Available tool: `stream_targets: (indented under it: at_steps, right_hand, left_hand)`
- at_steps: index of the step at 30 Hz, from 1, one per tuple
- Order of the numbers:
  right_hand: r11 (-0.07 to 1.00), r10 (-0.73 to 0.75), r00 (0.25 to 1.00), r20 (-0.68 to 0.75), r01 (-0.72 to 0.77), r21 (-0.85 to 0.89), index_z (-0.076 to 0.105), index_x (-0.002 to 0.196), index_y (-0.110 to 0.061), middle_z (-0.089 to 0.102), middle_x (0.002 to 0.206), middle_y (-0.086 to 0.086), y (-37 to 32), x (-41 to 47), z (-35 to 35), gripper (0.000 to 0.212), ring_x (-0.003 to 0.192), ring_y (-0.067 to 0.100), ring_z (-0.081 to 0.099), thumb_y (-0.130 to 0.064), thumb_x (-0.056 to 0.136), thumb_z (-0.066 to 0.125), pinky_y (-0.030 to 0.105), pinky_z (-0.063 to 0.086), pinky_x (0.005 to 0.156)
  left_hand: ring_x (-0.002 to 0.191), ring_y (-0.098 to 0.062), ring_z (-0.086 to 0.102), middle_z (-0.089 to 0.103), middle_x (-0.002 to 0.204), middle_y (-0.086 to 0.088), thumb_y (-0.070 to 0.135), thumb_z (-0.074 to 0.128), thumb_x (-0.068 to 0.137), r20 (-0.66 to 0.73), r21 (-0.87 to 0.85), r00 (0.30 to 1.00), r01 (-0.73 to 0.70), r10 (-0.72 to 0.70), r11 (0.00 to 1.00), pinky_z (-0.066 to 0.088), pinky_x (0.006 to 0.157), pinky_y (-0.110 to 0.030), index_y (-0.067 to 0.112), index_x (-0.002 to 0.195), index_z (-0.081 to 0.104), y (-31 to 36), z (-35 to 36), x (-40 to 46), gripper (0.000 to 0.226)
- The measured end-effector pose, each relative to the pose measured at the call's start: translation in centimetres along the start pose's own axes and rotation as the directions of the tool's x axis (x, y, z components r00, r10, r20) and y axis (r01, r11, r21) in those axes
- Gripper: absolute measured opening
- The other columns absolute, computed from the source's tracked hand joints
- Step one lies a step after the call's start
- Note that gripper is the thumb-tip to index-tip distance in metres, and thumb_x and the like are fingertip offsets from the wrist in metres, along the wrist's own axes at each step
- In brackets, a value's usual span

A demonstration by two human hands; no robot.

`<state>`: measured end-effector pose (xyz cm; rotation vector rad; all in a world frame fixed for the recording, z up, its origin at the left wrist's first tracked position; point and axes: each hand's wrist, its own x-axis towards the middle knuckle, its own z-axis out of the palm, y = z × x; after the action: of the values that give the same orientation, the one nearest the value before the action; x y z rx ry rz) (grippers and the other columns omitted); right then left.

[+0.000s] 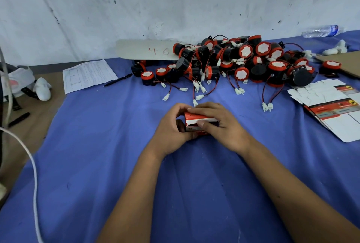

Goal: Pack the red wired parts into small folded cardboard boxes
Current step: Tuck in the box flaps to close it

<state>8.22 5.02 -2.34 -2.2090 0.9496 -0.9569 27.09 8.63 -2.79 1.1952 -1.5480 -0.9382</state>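
Box [196, 123] sits mid-cloth [97, 145], just short of the parts pile [233, 61]. Left hand [171, 131] curls round its side, right hand [220, 124] wraps over the top. Probably closing the flap: best press it evenly so no wire gets pinched.

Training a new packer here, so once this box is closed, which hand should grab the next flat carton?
Probably the right hand. The flat cartons lie on its side of the blue cloth, while the left hand grips the small box and would have to cross over.
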Motion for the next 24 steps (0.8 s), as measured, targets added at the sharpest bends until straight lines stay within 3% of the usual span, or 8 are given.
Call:
stream_targets:
  at_steps: [4, 9, 12, 15, 17, 20, 24]
  right_hand:
    - [1.000, 0.025, 1.000, 0.018, -0.026, 0.016, 0.065, 0.135, -0.020, 0.059, 0.131, -0.001, -0.1, 0.0, 0.1, 0.038, 0.124, 0.022, 0.048, -0.008, 0.099, 0.061, 0.042, 0.039, 0.109]
    - [0.995, 0.072, 0.994, 0.080, -0.078, 0.070, 0.064, 0.135, -0.025, 0.052, 0.137, -0.005, -0.4, -0.3, -0.1, 0.041, 0.132, 0.020, 0.039, -0.004, 0.101, 0.055, 0.039, 0.032, 0.116]
    - [0.990, 0.105, 0.987, 0.120, -0.115, 0.080, 0.062, 0.137, -0.027, 0.047, 0.142, -0.007, -0.6, -0.3, -0.3, 0.044, 0.135, 0.017, 0.033, -0.001, 0.102, 0.050, 0.035, 0.027, 0.119]
    - [0.992, 0.108, 0.982, 0.155, -0.116, 0.049, 0.060, 0.138, -0.030, 0.043, 0.147, -0.009, -0.6, -0.3, -0.6, 0.047, 0.137, 0.015, 0.030, -0.001, 0.102, 0.049, 0.032, 0.026, 0.118]
    - [0.988, 0.089, 0.985, 0.151, -0.107, 0.113, 0.062, 0.135, -0.030, 0.044, 0.149, -0.011, -0.6, -0.4, -0.7, 0.048, 0.141, 0.010, 0.032, 0.002, 0.101, 0.050, 0.027, 0.030, 0.116]
    - [0.941, 0.120, 0.993, -0.004, -0.112, 0.320, 0.074, 0.118, -0.018, 0.057, 0.142, -0.007, -0.2, -0.6, -0.8, 0.038, 0.134, 0.002, 0.048, 0.008, 0.093, 0.060, 0.028, 0.047, 0.107]
    - [0.904, 0.158, 0.981, -0.115, -0.096, 0.417, 0.079, 0.098, -0.008, 0.070, 0.123, 0.000, 1.0, -0.6, -1.2, 0.020, 0.120, 0.010, 0.063, 0.007, 0.087, 0.071, 0.037, 0.056, 0.099]
  left_hand:
    - [0.089, -0.012, 0.071, 0.069, 0.114, 0.002, -0.001, 0.087, 0.077, 0.006, -0.010, 1.000, -0.016, 0.016, 1.000, 0.060, 0.078, -0.026, 0.016, 0.122, 0.060, 0.1, 0.0, -0.1, 0.055]
    - [0.087, -0.013, 0.071, 0.070, 0.109, 0.008, -0.003, 0.087, 0.077, 0.008, -0.025, 1.000, 0.000, 0.001, 1.000, 0.061, 0.078, -0.030, 0.019, 0.119, 0.059, 0.0, 0.0, -0.1, 0.055]
    - [0.076, -0.023, 0.062, 0.070, 0.113, 0.003, 0.002, 0.088, 0.078, -0.015, -0.052, 1.000, 0.021, -0.022, 0.998, 0.059, 0.075, -0.042, 0.018, 0.118, 0.056, -0.1, 0.0, -0.1, 0.053]
    - [0.068, -0.022, 0.052, 0.070, 0.117, 0.002, 0.006, 0.087, 0.080, -0.054, -0.068, 0.999, -0.007, 0.004, 0.998, 0.053, 0.066, -0.038, 0.015, 0.110, 0.058, -0.2, -0.2, 0.0, 0.043]
    - [0.067, -0.021, 0.054, 0.071, 0.111, 0.003, 0.005, 0.086, 0.082, -0.065, -0.056, 0.998, -0.024, 0.020, 0.998, 0.054, 0.065, -0.035, 0.014, 0.105, 0.060, -0.2, -0.3, 0.0, 0.036]
    - [0.069, -0.021, 0.057, 0.072, 0.113, -0.002, 0.002, 0.085, 0.082, -0.080, -0.036, 0.997, -0.022, 0.019, 0.999, 0.055, 0.063, -0.034, 0.011, 0.103, 0.062, -0.4, -0.6, 0.2, 0.033]
    - [0.071, -0.018, 0.061, 0.074, 0.118, -0.003, -0.001, 0.084, 0.081, -0.093, -0.045, 0.995, -0.028, 0.024, 0.999, 0.055, 0.064, -0.030, 0.011, 0.099, 0.070, -0.8, -1.0, 0.5, 0.026]
